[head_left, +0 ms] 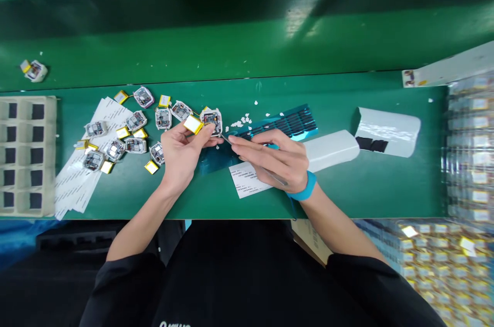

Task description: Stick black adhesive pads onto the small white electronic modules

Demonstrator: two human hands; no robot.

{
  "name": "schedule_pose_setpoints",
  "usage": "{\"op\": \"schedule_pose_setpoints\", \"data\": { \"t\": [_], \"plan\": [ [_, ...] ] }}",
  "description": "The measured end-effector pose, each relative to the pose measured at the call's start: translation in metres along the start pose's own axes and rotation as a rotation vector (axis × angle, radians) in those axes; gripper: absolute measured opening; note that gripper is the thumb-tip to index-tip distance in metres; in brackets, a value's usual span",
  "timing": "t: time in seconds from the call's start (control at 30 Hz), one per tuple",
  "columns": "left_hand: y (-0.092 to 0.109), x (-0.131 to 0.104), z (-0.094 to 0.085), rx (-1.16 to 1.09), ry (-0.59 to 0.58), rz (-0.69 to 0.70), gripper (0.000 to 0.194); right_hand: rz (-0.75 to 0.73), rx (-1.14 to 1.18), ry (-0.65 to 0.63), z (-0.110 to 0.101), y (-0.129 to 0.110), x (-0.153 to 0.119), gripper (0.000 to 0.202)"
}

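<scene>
My left hand (185, 149) is closed on a small white device housing (212, 119) with an exposed circuit board. A yellow-edged battery (193, 124) hangs from it beside my thumb. In my right hand (276, 157) is a pair of metal tweezers (227, 139), held like a pen, their tips at the housing's lower right edge. Whether the tips grip anything is too small to tell. A blue band circles the right wrist. Under and beyond that hand lies a blue sheet of black strips (287, 122). Several similar open housings (136, 145) with batteries lie left of my left hand.
A beige compartment tray (54, 157) stands at the left edge. Printed white sheets (83, 183) lie beside it. Small white scraps (241, 122) are scattered ahead. Curled glossy sheets (401, 131) lie to the right. Stacked clear trays (466, 152) stand far right.
</scene>
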State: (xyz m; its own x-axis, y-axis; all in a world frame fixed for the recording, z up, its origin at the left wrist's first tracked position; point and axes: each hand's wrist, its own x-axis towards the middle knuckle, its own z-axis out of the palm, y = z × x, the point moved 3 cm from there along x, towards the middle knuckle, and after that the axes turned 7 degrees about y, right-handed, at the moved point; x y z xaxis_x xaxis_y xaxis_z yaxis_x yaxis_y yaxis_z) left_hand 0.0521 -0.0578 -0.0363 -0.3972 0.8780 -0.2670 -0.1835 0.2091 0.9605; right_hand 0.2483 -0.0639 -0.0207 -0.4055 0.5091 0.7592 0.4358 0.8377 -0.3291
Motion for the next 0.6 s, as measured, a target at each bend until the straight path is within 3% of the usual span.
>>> {"op": "schedule_pose_setpoints", "data": {
  "t": [0.1,0.2,0.3,0.37,0.47,0.53,0.6],
  "plan": [
    [-0.003,-0.002,-0.001,-0.011,-0.048,-0.067,0.032,0.013,-0.049,-0.006,-0.002,0.003,-0.001,0.048],
    [-0.002,0.007,-0.001,0.013,-0.132,-0.083,0.031,-0.015,-0.061,0.078,-0.005,0.003,0.0,0.05],
    [0.008,0.05,-0.003,0.128,-0.12,0.07,0.032,-0.058,-0.074,0.144,-0.006,0.001,0.003,0.047],
    [0.019,0.095,-0.008,0.27,-0.017,0.221,0.039,-0.088,-0.075,0.152,-0.005,-0.001,0.004,0.046],
    [0.034,0.152,-0.021,0.533,0.109,0.324,0.036,-0.127,-0.082,0.136,-0.006,-0.003,0.006,0.048],
    [0.043,0.164,-0.032,0.662,0.133,0.415,0.034,-0.144,-0.094,0.125,-0.006,-0.003,0.006,0.051],
    [0.046,0.152,-0.042,0.787,0.063,0.552,0.027,-0.152,-0.1,0.123,-0.007,-0.002,0.005,0.054]
  ]
}}
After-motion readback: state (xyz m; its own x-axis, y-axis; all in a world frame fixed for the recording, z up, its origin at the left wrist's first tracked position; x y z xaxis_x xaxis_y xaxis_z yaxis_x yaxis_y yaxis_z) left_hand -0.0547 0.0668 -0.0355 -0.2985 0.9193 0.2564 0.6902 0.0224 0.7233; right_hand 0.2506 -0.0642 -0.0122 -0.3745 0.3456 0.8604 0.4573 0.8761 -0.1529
